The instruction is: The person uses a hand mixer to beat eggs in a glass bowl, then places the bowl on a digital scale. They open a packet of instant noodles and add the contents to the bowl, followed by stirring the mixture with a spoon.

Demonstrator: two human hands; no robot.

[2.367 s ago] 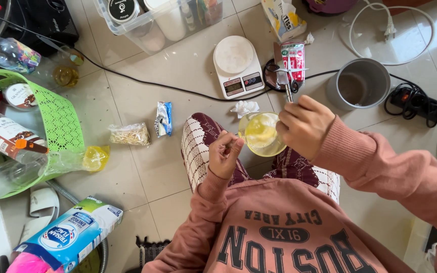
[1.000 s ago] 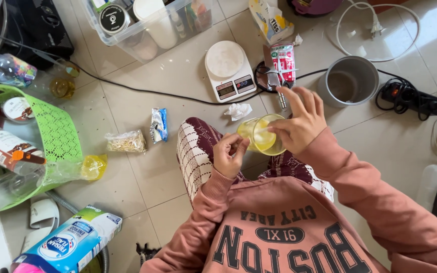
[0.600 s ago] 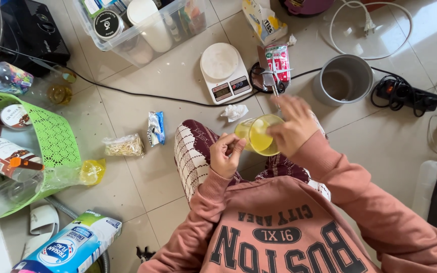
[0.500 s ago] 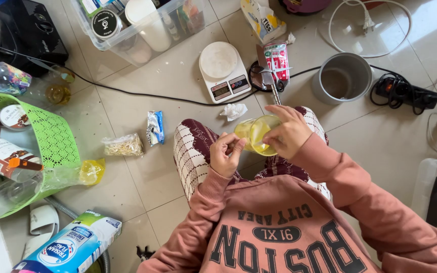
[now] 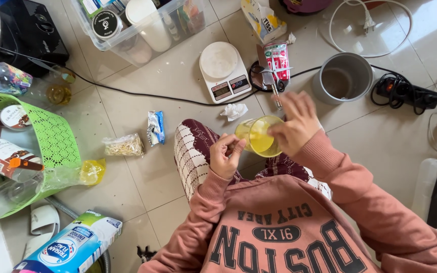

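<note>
One yellow cup [image 5: 259, 136], two hands (left [image 5: 225, 154], right [image 5: 294, 126]) gripping it

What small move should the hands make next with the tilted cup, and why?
Probably tip the clear cup back upright. It is tilted, with yellow liquid near its rim, over the patterned lap. The right hand grips its rim; the left hand pinches its edge.

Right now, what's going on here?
A person sits on a tiled floor holding a clear cup of yellow liquid over their lap. The left hand pinches the cup's near side; the right hand is at its rim, blurred. A white kitchen scale, a grey pot and a green basket lie around them.
</note>
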